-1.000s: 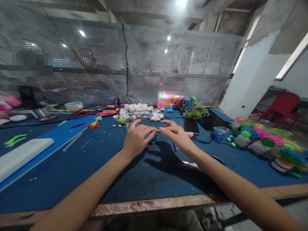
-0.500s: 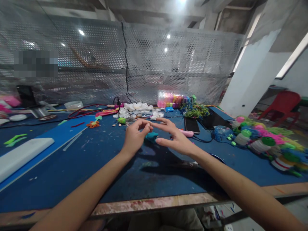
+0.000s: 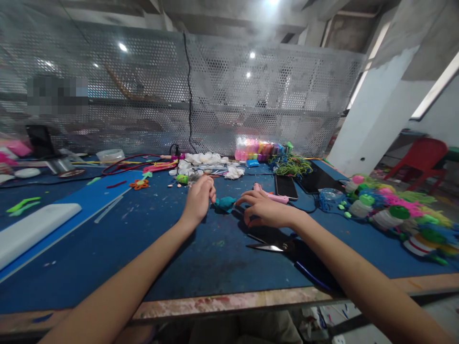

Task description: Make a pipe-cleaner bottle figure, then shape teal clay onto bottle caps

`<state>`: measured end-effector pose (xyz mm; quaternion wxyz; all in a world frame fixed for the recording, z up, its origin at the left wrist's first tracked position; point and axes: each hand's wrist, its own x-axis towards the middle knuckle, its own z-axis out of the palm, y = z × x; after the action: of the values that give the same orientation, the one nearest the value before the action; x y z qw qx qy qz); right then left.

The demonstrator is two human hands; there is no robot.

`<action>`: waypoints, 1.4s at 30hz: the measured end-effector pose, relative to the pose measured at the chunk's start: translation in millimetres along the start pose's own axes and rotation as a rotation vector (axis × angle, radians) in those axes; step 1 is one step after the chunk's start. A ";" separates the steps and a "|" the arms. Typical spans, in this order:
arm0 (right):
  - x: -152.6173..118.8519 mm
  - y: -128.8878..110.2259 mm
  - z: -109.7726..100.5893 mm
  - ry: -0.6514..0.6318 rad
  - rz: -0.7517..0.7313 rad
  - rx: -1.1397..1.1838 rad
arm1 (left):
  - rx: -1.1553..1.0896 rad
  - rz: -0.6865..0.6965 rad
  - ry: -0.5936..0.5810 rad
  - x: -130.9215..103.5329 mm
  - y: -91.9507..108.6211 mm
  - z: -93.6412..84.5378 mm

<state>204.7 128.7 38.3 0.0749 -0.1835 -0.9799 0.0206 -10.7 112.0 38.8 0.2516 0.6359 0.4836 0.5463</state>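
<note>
A small teal figure, seemingly modelling clay (image 3: 225, 205), lies on the blue tabletop between my two hands. My left hand (image 3: 201, 198) is at its left end, fingers curled together and tips close against it; whatever they pinch, if anything, is hidden. At the other end, my right hand (image 3: 267, 209) is held low with fingers bent and apart, the fingertips by the figure's right tip. Below my right hand, scissors (image 3: 281, 247) with dark blue handles lie on the table, partly covered by my right forearm.
A pink glue gun (image 3: 276, 197) and a phone (image 3: 286, 186) lie beyond my right hand. Yarn-topped figures (image 3: 390, 210) crowd the right side. White pieces (image 3: 204, 160) and colourful clay packs (image 3: 258, 149) stand along the back. A white block (image 3: 39, 229) rests at left.
My hands have moved apart from each other and lower, either side of the teal figure, which shows more fully. My right forearm has shifted, uncovering more of the scissors and glue gun.
</note>
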 end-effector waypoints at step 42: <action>-127.8 -58.2 25.6 0.164 0.670 0.091 | -0.794 -0.644 -0.107 -7.9 14.9 6.8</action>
<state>297.7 27.8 -0.8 0.1504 -0.4927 -0.8540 0.0729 1.3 100.3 46.0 0.6536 0.3372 0.3967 0.5494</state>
